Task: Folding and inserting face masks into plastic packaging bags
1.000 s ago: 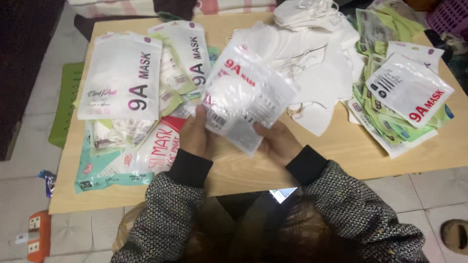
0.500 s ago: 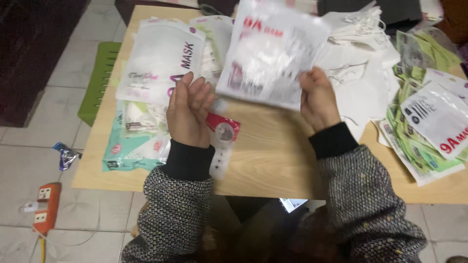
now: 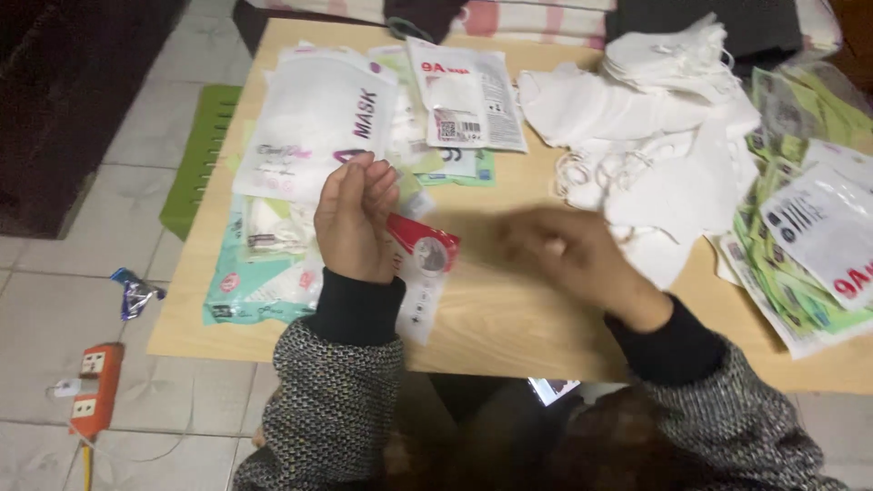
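Observation:
My left hand (image 3: 355, 218) hovers with loosely curled fingers and nothing in it, just over a red and white mask packet (image 3: 426, 255) and beside a large white mask pack (image 3: 314, 123). My right hand (image 3: 564, 255) is blurred by motion above the bare wooden table (image 3: 509, 318); nothing shows in it. A clear packet with a white mask inside (image 3: 464, 95) lies flat at the far middle of the table. Both arms wear speckled grey sleeves with black cuffs.
A heap of loose white masks (image 3: 655, 136) fills the far right. Green and white packets (image 3: 809, 245) are stacked at the right edge, teal packs (image 3: 259, 273) at the left. On the floor lie a green stool (image 3: 200, 155) and an orange power strip (image 3: 95, 386).
The clear mask packet I held up in both hands now lies on the far middle of the table. Both hands have let go; my right hand is sweeping back over the table.

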